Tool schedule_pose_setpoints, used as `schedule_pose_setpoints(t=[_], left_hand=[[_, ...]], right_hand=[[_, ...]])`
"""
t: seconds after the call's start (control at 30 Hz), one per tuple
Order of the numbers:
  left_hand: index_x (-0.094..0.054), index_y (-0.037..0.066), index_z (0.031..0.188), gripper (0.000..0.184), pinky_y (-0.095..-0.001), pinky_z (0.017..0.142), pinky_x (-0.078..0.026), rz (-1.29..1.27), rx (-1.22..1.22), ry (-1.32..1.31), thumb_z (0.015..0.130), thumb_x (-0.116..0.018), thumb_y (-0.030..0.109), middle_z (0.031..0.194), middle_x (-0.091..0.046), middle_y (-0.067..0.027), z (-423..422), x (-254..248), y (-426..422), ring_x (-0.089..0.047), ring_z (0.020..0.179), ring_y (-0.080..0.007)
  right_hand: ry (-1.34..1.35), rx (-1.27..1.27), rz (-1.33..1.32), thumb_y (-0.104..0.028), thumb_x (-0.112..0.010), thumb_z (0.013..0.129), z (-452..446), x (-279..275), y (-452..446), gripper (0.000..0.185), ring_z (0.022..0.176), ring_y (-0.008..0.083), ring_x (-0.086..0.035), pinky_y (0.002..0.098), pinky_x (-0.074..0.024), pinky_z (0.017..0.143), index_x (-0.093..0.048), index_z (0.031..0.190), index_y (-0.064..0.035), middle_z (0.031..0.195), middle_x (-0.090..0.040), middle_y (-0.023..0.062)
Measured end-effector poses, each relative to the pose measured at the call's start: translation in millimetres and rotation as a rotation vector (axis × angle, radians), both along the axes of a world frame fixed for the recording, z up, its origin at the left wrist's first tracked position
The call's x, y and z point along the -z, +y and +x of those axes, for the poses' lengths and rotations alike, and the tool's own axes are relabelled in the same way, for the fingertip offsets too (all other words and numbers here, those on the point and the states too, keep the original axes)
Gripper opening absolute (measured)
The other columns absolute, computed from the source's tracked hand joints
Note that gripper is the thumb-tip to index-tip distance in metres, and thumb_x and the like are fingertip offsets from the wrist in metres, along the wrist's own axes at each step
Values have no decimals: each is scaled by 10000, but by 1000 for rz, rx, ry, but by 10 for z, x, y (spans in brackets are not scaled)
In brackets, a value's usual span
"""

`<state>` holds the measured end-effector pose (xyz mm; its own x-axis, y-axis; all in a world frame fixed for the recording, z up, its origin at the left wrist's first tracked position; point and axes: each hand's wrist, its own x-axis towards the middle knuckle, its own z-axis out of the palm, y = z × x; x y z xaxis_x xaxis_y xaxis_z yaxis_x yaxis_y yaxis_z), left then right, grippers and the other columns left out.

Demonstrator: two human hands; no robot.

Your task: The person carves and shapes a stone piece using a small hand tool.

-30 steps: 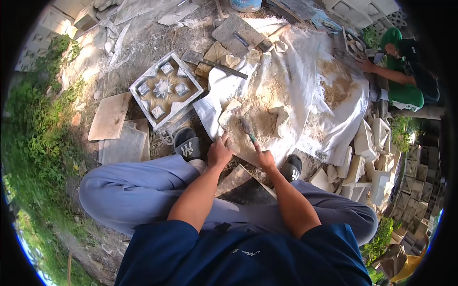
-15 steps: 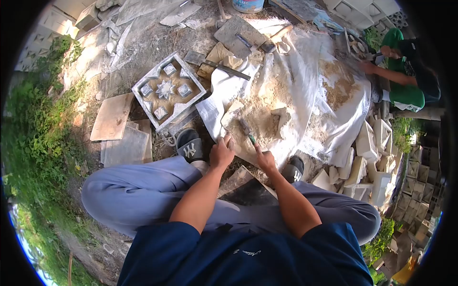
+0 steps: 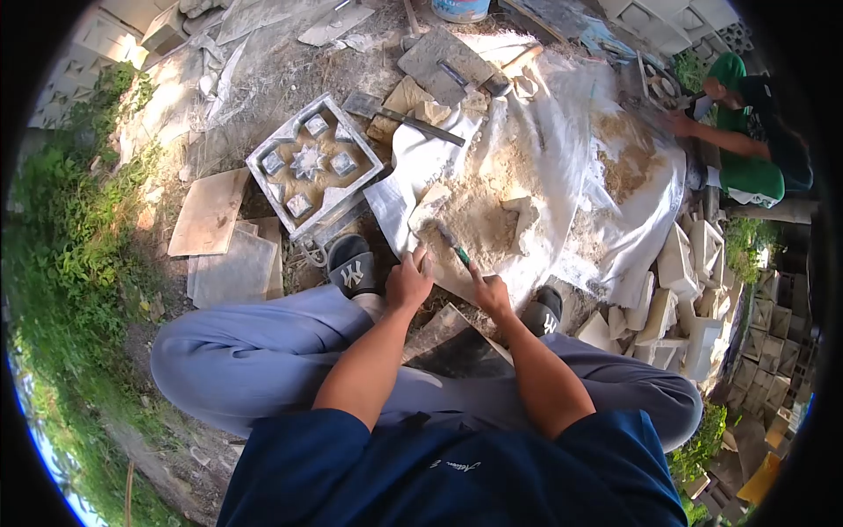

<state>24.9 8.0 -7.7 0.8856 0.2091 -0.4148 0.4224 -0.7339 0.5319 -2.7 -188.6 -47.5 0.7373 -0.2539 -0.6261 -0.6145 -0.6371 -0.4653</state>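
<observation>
My left hand [image 3: 409, 283] is closed, its fingertips by the near end of a pale stone piece [image 3: 428, 205]. What lies inside those fingers is too small to make out. In my right hand [image 3: 492, 293] is a narrow hand tool [image 3: 461, 255] with a green handle, its dark far end angled toward the stone piece. Sandy rubble and powder [image 3: 487, 211] lie beneath, spread over a white sheet [image 3: 569, 250] on the ground.
Left of the sheet stands a square mould [image 3: 256, 167] with a star relief. A long-handled tool [image 3: 421, 128] and a hammer [image 3: 498, 85] lie beyond. Pale blocks [image 3: 676, 268] are piled at the right. Another person [image 3: 746, 145] works at the upper right.
The green-handled tool's far end has shifted slightly left, closer to the stone piece. My left hand stays almost where it was; the whole view has shifted slightly.
</observation>
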Motion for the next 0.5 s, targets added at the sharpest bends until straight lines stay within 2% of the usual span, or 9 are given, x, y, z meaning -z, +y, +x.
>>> schedule_pose_setpoints(t=[0.07,0.17,0.23,0.4,0.47,0.5], left_hand=[[-586,59,1069,429,-552,732,-531,49,-22,-13,914,-541,457,823,-676,-276,-58,-41,7,-663,807,-467],[-570,59,1042,402,-542,691,-539,120,-12,-48,915,-541,440,795,-679,-260,-112,-41,33,-667,765,-461],[-569,66,1018,384,-543,705,-534,125,-37,-66,919,-540,436,819,-678,-262,-166,-25,67,-662,787,-463],[-557,61,993,362,-546,703,-527,132,-74,-91,920,-541,415,828,-677,-258,-115,-188,65,-659,790,-462],[-550,58,978,363,-548,688,-527,114,-68,-90,921,-539,416,834,-678,-257,-113,-142,62,-660,784,-458],[-557,67,1000,360,-556,679,-523,124,-65,-100,921,-538,417,827,-675,-260,-115,-102,58,-658,776,-460]], right_hand=[[18,35,76,-714,-485,886,91,-220,34,854,573,300,-519,469,-451,630,-566,596,85,570,-529,245],[-51,-11,121,-680,-476,914,90,-324,93,836,547,260,-473,464,-429,594,-536,573,81,534,-486,199],[-81,-82,199,-638,-474,940,73,-285,108,812,535,219,-427,449,-402,560,-508,552,74,503,-432,164],[95,-177,272,-659,-490,922,-59,-153,113,816,543,208,-450,423,-425,580,-545,556,68,510,-478,131],[78,-153,269,-702,-500,891,-88,-63,69,838,541,221,-489,417,-442,588,-572,589,76,532,-516,126],[167,-46,307,-731,-510,864,-41,-104,43,857,554,232,-521,420,-451,595,-589,627,88,560,-541,143]])
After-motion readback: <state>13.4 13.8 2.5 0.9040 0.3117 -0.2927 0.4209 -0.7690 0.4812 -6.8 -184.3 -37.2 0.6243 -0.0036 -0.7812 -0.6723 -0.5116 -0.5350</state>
